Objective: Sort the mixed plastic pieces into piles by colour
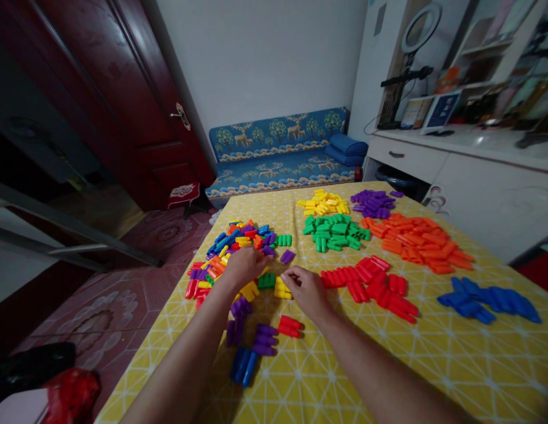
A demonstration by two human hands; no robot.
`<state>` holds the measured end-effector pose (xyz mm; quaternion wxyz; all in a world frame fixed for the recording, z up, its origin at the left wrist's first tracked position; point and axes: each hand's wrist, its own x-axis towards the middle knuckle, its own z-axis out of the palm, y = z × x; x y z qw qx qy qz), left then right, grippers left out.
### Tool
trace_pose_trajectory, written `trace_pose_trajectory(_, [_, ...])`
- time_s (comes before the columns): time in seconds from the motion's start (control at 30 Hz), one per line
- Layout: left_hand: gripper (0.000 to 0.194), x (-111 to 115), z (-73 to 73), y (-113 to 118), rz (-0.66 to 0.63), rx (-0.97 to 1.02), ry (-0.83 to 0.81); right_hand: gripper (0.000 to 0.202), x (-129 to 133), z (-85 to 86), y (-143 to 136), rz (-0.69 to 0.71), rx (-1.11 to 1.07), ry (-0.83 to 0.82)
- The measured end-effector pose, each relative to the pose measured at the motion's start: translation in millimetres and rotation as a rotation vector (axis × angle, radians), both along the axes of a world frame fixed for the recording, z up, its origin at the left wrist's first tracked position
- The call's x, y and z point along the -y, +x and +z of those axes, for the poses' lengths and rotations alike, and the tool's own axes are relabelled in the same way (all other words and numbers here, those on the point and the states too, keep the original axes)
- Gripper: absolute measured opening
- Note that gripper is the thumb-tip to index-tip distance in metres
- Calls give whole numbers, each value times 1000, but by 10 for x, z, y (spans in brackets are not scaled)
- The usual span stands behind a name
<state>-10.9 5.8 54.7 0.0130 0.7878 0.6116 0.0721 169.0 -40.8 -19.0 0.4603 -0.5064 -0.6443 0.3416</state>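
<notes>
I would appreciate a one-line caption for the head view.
Two hands work beside a mixed pile of plastic pieces, with single-colour heaps to the right.

Your tablecloth (300, 388) was yellow with white geometric lines; the sofa cover (274, 144) was blue, patterned with pale deer and green trees; the door (106, 82) was dark red.

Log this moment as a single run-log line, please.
left hand: at mixed pile | right hand: at yellow block | single-colour: yellow heap, purple heap, green heap, orange heap, red heap, blue heap
</notes>
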Motion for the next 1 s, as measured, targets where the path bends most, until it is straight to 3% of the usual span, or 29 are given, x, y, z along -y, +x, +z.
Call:
trace_pose_trajectory(0.17, [28,-93,14,207,-124,4,121,25,-37,-70,6,-55,-21,50])
trace_pose_trajectory(0.4, [70,-566,-199,557,-184,-38,28,27,-38,-83,19,-45,-28,31])
trace_pose_trajectory(0.53, [68,-663,-266,578,-241,-81,-8,26,-25,-57,17,-27,-11,18])
trace_pose_trajectory(0.67, [44,-600,-164,468,-334,-84,42,25,-13,-12,22,-12,19,20])
trace_pose_trajectory(0.8, [28,-486,14,284,-440,-78,-25,24,2,17,35,-3,29,31])
trace_pose_trajectory(0.9, [16,-415,160,138,-421,-84,-75,23,5,2,44,-1,43,33])
trace_pose_trajectory(1.0, [25,-392,289,0,-304,-136,-34,23,0,-21,47,2,54,25])
